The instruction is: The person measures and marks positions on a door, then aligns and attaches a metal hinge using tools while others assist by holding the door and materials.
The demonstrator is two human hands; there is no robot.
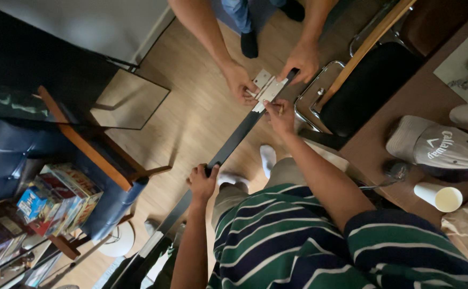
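A long dark bar (239,134) runs diagonally from lower left toward upper right over the wood floor. My left hand (202,182) grips it near its middle. My right hand (280,115) is closed on a small item pressed at a silver metal hinge (266,88) that lies on the bar's far end. Another person's two hands (239,80) (301,61) hold that far end, one on each side of the hinge. My striped green, navy and white shirt fills the lower right.
A brown table (405,101) at right carries a grey cap (442,147), a paper cup (441,197) and a paper bag. A black chair with chrome frame (351,91) stands beside it. A blue armchair (100,176) and boxes sit at left.
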